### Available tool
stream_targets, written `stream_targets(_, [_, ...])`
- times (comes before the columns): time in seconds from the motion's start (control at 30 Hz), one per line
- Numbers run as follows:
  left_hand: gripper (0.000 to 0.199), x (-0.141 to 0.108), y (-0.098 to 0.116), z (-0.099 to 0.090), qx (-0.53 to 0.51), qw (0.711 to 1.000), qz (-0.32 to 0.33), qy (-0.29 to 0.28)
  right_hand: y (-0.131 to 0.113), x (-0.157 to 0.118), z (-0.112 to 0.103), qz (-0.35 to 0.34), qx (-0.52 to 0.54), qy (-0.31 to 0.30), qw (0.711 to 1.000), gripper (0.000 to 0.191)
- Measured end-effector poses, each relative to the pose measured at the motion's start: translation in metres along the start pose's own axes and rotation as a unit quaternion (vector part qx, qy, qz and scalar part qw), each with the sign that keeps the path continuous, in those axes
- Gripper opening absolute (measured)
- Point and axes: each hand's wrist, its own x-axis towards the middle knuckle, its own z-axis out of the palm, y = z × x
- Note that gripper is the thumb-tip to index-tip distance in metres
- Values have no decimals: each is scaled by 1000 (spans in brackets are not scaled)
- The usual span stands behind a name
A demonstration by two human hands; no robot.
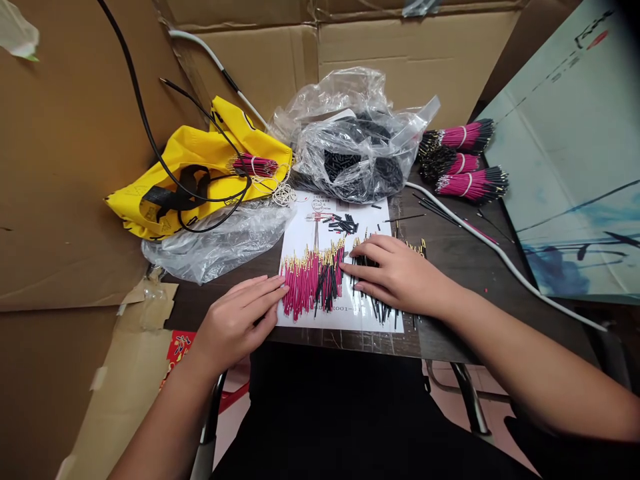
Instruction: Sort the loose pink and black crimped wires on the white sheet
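Note:
On a white printed sheet (300,233) lies a row of pink wires (299,288) with gold tips, with several black wires (328,283) at its right part. My left hand (245,317) rests at the left end of the row, its fingers stretched out and touching the pink wires. My right hand (393,270) lies spread over a second group of black wires (383,310), fingertips at the right edge of the pink row. Short black tubes (345,224) are scattered on the sheet above the row.
Behind the sheet stands a clear bag of black pieces (355,153). Tied wire bundles (465,183) lie at the back right. A yellow bag (175,153) with a black cable is at the left. A white cable (480,233) crosses the dark table (450,267).

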Motion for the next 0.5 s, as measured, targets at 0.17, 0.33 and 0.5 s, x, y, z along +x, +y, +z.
stream_targets(0.17, [45, 2, 7, 4, -5, 1000, -7, 16, 1, 0, 1, -14, 1, 20, 1000, 36])
stream_targets(0.33, [41, 5, 13, 10, 8, 999, -3, 37, 5, -3, 3, -45, 14, 26, 999, 36])
stream_targets(0.5, [38, 12, 15, 15, 0, 999, -7, 43, 3, -2, 3, -47, 14, 16, 999, 38])
